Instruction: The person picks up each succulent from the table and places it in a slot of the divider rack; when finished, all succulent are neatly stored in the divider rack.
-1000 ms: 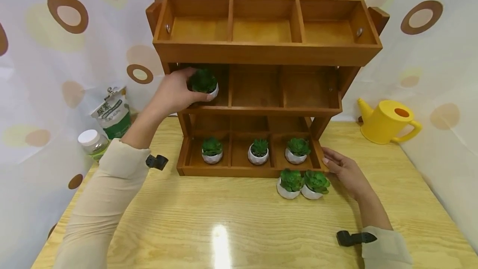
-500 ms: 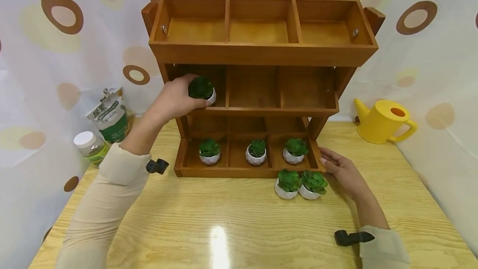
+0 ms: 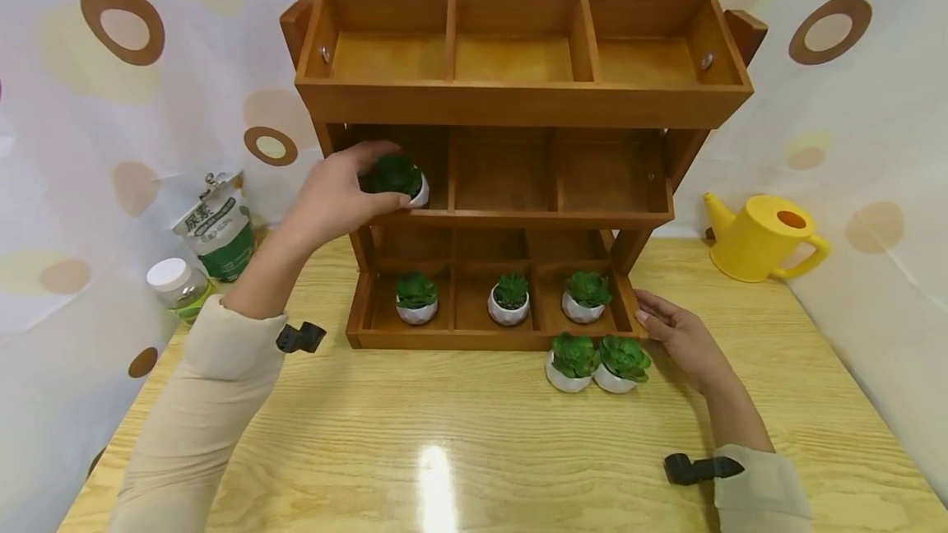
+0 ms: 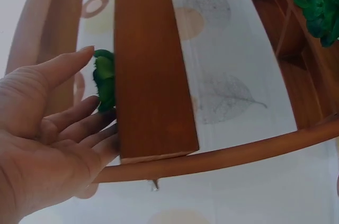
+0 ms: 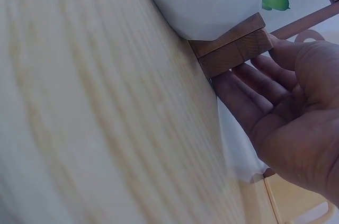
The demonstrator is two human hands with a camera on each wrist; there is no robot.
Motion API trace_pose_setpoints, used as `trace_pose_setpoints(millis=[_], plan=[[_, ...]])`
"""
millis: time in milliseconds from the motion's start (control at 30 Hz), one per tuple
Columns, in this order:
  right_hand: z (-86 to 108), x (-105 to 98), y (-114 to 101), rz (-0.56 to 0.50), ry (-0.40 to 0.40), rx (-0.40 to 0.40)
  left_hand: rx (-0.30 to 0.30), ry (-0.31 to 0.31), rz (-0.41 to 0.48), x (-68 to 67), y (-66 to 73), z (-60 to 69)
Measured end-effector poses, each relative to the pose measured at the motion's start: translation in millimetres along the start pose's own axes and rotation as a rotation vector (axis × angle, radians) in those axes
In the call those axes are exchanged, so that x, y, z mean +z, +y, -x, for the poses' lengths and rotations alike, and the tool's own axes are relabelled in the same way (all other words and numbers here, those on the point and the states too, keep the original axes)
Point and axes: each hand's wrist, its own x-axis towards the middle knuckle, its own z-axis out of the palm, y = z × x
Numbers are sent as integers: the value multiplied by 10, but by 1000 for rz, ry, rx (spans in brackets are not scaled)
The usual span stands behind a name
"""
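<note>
In the middle tier's left compartment of the wooden shelf (image 3: 518,219) sits a green succulent (image 3: 395,175) in a white faceted pot. Around its left side is my left hand (image 3: 336,196), thumb near the pot's front rim. The left wrist view shows that hand (image 4: 58,123) with fingers loosely extended and a gap between thumb and the succulent (image 4: 105,81); a board hides part of the plant. At the shelf's lower right corner (image 5: 233,49), my right hand (image 5: 296,102) grips the wooden end between thumb and fingers.
Three potted succulents (image 3: 508,299) stand in the bottom tier, one per compartment. Two more (image 3: 571,363) stand on the table before its right end. A yellow watering can (image 3: 763,238) is at right; a bag (image 3: 222,233) and a white-lidded jar (image 3: 180,286) are at left.
The left hand's fingers have loosened and spread away from the succulent, which moved down into the middle tier's left compartment. The right hand stays at the shelf corner.
</note>
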Motion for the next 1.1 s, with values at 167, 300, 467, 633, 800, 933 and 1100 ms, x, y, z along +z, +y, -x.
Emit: trace_pose_setpoints(millis=[167, 300, 467, 633, 800, 933, 1100], plan=[[13, -2, -1, 5, 1, 3, 25, 65, 66, -53, 55, 157], [22, 5, -1, 13, 5, 7, 75, 106, 91, -49, 124, 338], [16, 29, 6, -2, -2, 2, 129, 103, 165, 24, 175, 548], [8, 32, -11, 2, 3, -3, 142, 51, 267, 153, 152, 688], [4, 18, -14, -2, -1, 3, 151, -23, 298, 340, 99, 794], [13, 19, -5, -2, 2, -1, 145, -99, 355, 530, 83, 864], [21, 27, 4, 5, 9, 3, 122, -191, 392, 853, 65, 958]])
